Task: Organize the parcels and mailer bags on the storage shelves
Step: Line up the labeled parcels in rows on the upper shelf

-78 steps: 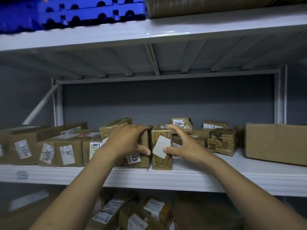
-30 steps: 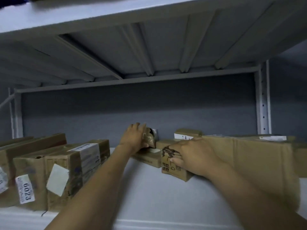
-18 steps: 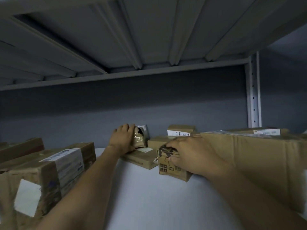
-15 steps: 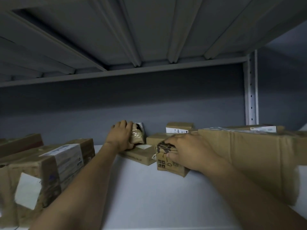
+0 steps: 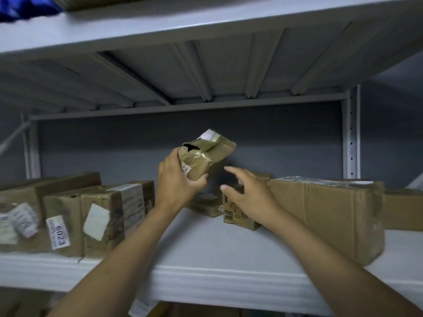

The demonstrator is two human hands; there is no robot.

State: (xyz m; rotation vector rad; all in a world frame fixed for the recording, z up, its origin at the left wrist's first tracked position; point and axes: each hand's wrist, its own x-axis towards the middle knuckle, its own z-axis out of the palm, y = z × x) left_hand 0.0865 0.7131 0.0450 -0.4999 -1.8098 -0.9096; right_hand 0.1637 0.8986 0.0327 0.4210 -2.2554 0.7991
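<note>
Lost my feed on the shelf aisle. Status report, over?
Left hand grips taped parcel, held above shelf. Right hand open, over small printed box. Large carton close on right.

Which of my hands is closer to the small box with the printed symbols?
Right. The right hand is spread over the top of the small box; the left hand is up and to its left, gripping a taped parcel in the air.
</note>
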